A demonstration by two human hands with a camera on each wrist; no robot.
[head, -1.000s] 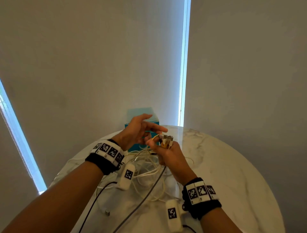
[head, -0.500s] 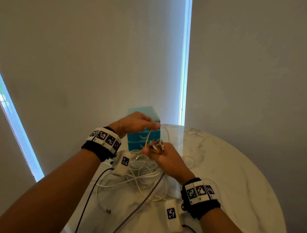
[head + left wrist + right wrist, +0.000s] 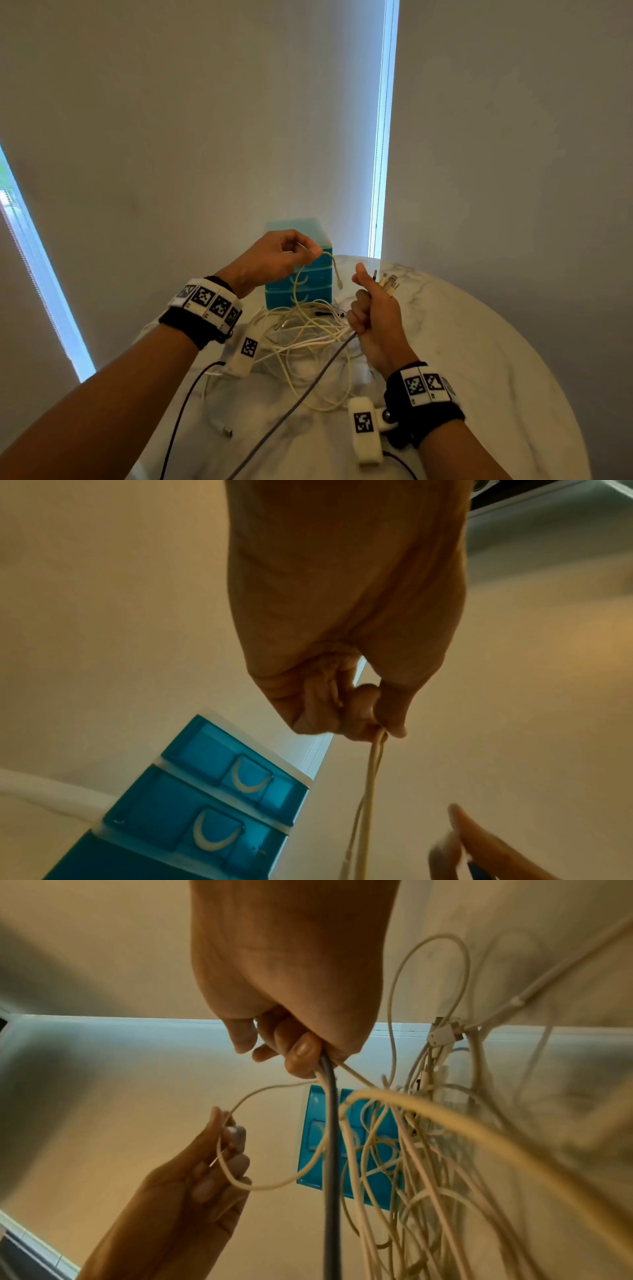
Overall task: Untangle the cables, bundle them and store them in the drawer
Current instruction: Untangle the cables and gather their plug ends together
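A tangle of white and cream cables (image 3: 308, 329) lies on the round marble table (image 3: 479, 342), with one grey cable (image 3: 308, 383) running toward me. My left hand (image 3: 281, 255) is raised and pinches a loop of a cream cable (image 3: 327, 256) between thumb and forefinger (image 3: 394, 723); the cable's plug end dangles. My right hand (image 3: 373, 308) grips a bunch of cable ends, their plugs (image 3: 388, 282) sticking out above the fist. From the fist (image 3: 308, 1047) the grey cable (image 3: 330, 1150) and several pale ones hang down.
A blue plastic drawer unit (image 3: 301, 274) stands at the table's far edge behind the hands, its drawers (image 3: 205, 804) closed. Window blinds rise behind the table. A loose plug (image 3: 227, 431) lies on the marble near my left forearm.
My left hand has lifted and moved left, drawing the cream cable's end up and out of the bunch. My right hand has shifted right and turned its fist upright.
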